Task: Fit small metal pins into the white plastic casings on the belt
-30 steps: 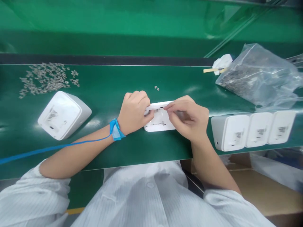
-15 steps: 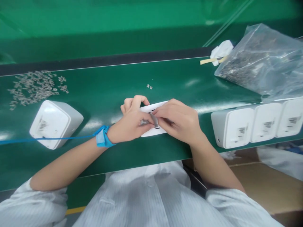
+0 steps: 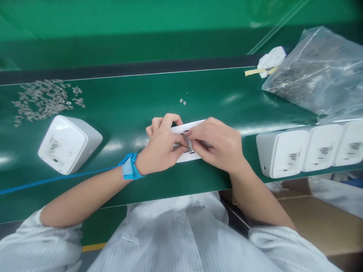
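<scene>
A white plastic housing [image 3: 195, 123] with dark slots lies on the green bench before me, mostly covered by both hands. From its left side, my left hand [image 3: 163, 145] reaches over it, thumb and forefinger bent closed at a greyish middle part [image 3: 187, 141]. A blue wrist strap [image 3: 132, 166] with a cord is on that wrist. Over the right half, my right hand [image 3: 217, 141] has its fingers pinched together against the housing; whatever small thing they hold is hidden. Two small metal clips [image 3: 183, 101] lie just beyond the hands.
A heap of small metal clips [image 3: 42, 100] spreads at the far left, behind a white boxy unit [image 3: 64, 145]. Several similar white units [image 3: 287, 155] stand in a row at right. Behind them lies a clear bag [image 3: 317, 75] of metal pieces. A cardboard box [image 3: 317, 223] sits below the bench edge.
The view has shifted slightly, so most things appear a little further right. Both hands stay at the housing with nearly the same grip. The blue cord hangs lower.
</scene>
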A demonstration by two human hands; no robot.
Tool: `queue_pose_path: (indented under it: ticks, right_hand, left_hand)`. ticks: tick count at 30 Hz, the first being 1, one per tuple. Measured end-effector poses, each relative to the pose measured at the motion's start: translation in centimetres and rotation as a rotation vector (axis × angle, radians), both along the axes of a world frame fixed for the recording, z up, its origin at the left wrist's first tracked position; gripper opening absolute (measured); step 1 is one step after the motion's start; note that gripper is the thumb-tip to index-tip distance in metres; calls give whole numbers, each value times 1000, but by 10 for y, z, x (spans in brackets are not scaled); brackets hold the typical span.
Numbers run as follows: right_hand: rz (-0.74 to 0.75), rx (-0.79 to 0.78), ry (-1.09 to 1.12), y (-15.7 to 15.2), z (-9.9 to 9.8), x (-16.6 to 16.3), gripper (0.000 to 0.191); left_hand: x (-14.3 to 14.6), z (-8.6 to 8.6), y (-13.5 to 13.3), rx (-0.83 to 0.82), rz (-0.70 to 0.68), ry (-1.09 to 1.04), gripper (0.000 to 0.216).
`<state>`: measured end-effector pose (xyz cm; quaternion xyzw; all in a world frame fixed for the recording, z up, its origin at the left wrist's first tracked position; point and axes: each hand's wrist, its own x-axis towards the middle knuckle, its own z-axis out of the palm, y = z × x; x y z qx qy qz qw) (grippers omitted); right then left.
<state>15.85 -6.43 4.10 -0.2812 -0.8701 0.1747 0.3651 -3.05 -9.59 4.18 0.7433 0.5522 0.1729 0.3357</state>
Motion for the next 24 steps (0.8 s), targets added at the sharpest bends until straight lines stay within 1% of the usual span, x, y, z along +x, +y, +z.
queue_pose_path:
  ticks: [3, 9, 15, 20, 24]
  right_hand:
    - [-12, -14, -9, 0, 1, -1, 18]
    - [-31, 17, 4, -1, -1, -3, 19]
    - [-28, 27, -3, 0, -1, -3, 19]
    - [-31, 20, -2, -1, -1, -4, 21]
    - [-45, -1, -7, -1, -1, -5, 20]
  left_hand:
    - [-2, -1, 1, -10, -10, -21, 15]
    - [-5, -2, 5, -52, -23, -14, 14]
    - [-7, -2, 7, -76, -44, -54, 13]
    - [-4, 1, 7, -143, 1, -27, 12]
    - [0, 0, 7, -137, 40, -20, 11]
